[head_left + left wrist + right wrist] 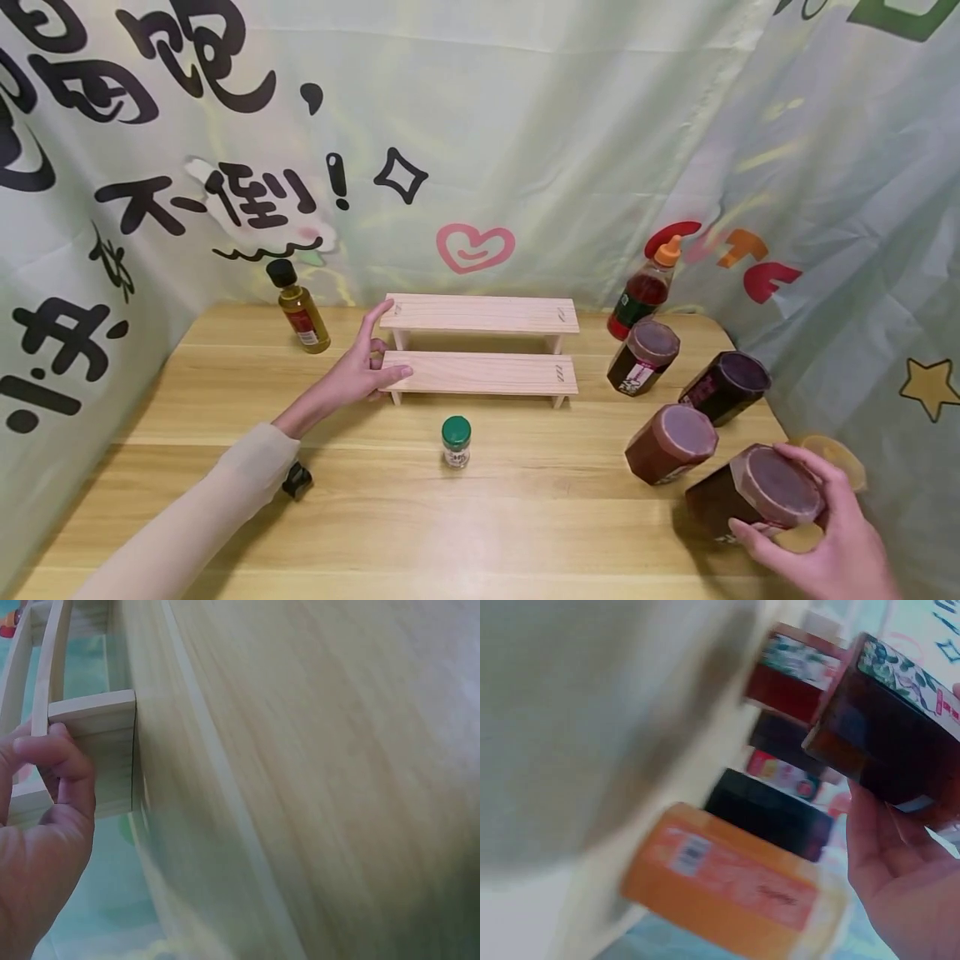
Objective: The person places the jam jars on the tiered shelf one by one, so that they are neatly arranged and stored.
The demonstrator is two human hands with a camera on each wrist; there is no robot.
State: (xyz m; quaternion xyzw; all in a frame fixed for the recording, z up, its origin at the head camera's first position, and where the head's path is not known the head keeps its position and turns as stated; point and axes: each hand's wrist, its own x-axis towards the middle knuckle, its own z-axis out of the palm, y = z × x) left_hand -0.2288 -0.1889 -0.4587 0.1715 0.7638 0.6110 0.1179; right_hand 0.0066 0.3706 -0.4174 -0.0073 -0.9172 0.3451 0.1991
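My left hand (345, 375) grips the left end of a pale two-step wooden rack (480, 372), its thumb on the lower board; curled fingers (64, 761) show at the board's end in the left wrist view. At the front right, my right hand (843, 533) holds a dark octagonal jar (716, 493) around its side. The jar (885, 724) is tilted and appears raised off the table in the right wrist view. Close by stand a reddish-brown jar (656, 454) and an orange jar (720, 877), the latter mostly hidden behind my right hand in the head view.
A small green-capped shaker (456, 446) stands before the rack. An oil bottle (303, 317) is at the back left. At the right are a red sauce bottle (641, 296), a brown jar (637, 367) and a dark jar (720, 392). Printed cloth (600, 150) hangs around the table.
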